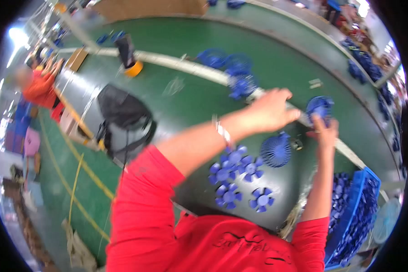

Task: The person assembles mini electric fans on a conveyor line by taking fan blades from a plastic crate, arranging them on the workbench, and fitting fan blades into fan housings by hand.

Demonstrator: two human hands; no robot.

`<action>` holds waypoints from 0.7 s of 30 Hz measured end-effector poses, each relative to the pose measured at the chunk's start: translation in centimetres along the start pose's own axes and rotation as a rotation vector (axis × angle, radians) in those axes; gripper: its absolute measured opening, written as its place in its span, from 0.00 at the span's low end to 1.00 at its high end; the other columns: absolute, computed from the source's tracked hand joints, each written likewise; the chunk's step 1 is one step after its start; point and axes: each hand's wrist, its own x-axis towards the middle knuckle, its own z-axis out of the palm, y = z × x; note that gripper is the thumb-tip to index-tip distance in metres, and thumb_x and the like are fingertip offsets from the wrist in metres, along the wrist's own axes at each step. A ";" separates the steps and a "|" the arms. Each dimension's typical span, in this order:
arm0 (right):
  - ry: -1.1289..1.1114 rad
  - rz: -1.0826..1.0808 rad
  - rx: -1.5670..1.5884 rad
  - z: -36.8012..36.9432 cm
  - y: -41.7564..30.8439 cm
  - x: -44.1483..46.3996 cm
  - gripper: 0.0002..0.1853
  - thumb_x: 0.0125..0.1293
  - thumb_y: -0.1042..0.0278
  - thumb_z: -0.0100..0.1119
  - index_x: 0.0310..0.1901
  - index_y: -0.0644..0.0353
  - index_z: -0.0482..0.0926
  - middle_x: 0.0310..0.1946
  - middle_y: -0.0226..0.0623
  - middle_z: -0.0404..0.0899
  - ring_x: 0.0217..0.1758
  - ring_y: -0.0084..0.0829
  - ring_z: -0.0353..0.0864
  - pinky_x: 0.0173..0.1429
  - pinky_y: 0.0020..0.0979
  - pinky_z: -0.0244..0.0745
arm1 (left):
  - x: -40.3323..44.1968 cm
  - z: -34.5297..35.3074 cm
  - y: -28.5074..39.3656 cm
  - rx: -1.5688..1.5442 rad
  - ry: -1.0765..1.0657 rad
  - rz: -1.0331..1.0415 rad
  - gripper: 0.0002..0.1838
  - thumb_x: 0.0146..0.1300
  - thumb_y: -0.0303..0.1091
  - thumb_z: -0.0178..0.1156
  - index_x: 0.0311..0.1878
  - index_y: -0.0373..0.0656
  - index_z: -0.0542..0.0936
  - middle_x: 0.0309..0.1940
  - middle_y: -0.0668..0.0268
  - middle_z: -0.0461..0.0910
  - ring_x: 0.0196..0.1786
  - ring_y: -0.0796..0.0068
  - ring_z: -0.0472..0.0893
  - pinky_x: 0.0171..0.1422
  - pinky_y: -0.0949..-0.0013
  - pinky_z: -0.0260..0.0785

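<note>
Right hand (325, 131) grips blue part (320, 103); script blurred

Dark cursive lettering (258, 247) on the red shirt (199, 233) is upside down, too unclear to read. The right grip is closed on the round, glossy blue part over the pale rail (351, 155); the left hand (268, 111) is open, fingers apart. A ribbed blue disc (275, 151) and five bladed blue wheels (228, 196) lie on the dark desk (285, 183).
</note>
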 end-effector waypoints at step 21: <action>-1.721 -1.011 0.274 14.3 -11.4 -28.8 0.07 0.53 0.75 0.55 0.34 0.62 0.72 0.26 0.39 0.71 0.33 0.38 0.76 0.38 0.36 0.71 | -34.2 -20.9 -2.9 -0.012 0.115 -1.458 0.15 0.73 0.37 0.47 0.40 0.35 0.77 0.18 0.68 0.71 0.23 0.74 0.74 0.28 0.70 0.67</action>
